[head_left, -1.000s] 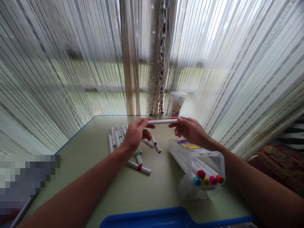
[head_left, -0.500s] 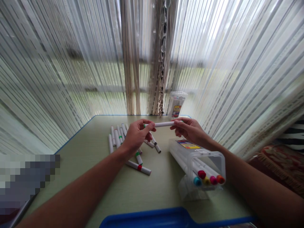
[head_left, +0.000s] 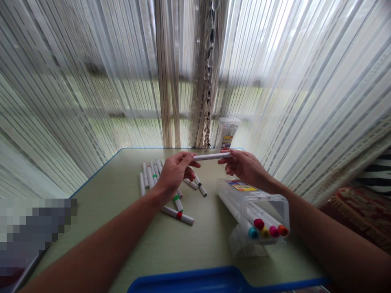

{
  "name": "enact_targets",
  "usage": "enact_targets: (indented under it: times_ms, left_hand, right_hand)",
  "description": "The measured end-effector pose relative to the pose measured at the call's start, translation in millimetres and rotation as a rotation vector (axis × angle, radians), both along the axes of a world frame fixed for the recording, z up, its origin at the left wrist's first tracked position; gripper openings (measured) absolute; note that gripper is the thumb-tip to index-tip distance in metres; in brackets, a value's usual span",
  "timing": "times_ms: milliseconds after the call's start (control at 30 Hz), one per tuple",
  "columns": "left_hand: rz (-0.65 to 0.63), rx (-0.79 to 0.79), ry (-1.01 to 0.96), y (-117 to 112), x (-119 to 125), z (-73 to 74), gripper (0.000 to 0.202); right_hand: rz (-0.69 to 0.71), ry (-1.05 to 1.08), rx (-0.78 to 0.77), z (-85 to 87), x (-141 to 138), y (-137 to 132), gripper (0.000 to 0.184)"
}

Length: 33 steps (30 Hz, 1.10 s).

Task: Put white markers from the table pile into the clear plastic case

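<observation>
Both my hands hold one white marker level above the pale green table. My left hand pinches its left end and my right hand pinches its right end. Below the left hand lie several loose white markers with coloured bands, one with a red band nearest me. Under my right wrist lies a clear plastic marker case on its side, its open end showing several coloured caps.
A second clear case stands upright at the table's far edge by the striped sheer curtains. A blue tray rim sits at the near edge. A cushion or fabric lies at the right.
The marker between my hands rose slightly and turned; the green band seen at its left end half a second ago is now covered by my left fingers.
</observation>
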State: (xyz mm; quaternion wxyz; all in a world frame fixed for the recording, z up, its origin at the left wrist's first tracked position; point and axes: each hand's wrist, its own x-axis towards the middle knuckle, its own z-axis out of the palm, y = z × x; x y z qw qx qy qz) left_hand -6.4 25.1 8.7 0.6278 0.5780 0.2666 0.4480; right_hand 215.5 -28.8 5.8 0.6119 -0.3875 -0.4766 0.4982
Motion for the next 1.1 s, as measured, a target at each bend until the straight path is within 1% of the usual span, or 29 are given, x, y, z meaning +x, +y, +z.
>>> enact_targets:
  times_ms: [167,333,467,567,667,800,933,1100]
  left_hand:
    - [0.001,0.082,0.085,-1.3,-0.7,-1.8,0.033]
    - [0.004,0.116,0.144,-2.2,-1.2,-2.2,0.036]
    - [0.008,0.128,0.128,-0.9,-1.1,-2.8,0.037]
    - [0.029,0.12,0.105,0.4,-0.9,-2.7,0.037]
    - [0.045,0.086,0.067,1.7,0.0,-2.8,0.038]
    - [0.049,0.031,0.035,2.9,1.1,-3.7,0.039]
    - [0.033,0.05,0.048,1.6,0.7,-3.0,0.04]
    - [0.014,0.095,0.105,-1.8,-0.6,-1.0,0.04]
  right_hand:
    - [-0.026,-0.073,0.022,-0.6,-2.1,-0.5,0.027]
    - [-0.068,-0.127,0.035,-1.2,-4.6,-2.6,0.024]
    - [-0.075,-0.117,0.031,-1.1,-4.9,-1.9,0.026]
    - [-0.037,-0.081,0.023,-0.3,-3.9,-1.3,0.028]
    - [-0.007,-0.044,0.012,0.3,-2.1,-1.2,0.031]
    - [-0.001,-0.034,0.001,0.3,-0.2,-1.0,0.034]
    - [-0.012,-0.051,-0.003,0.0,-0.9,-0.5,0.034]
    - [-0.071,-0.109,0.022,-0.1,-3.9,-1.6,0.029]
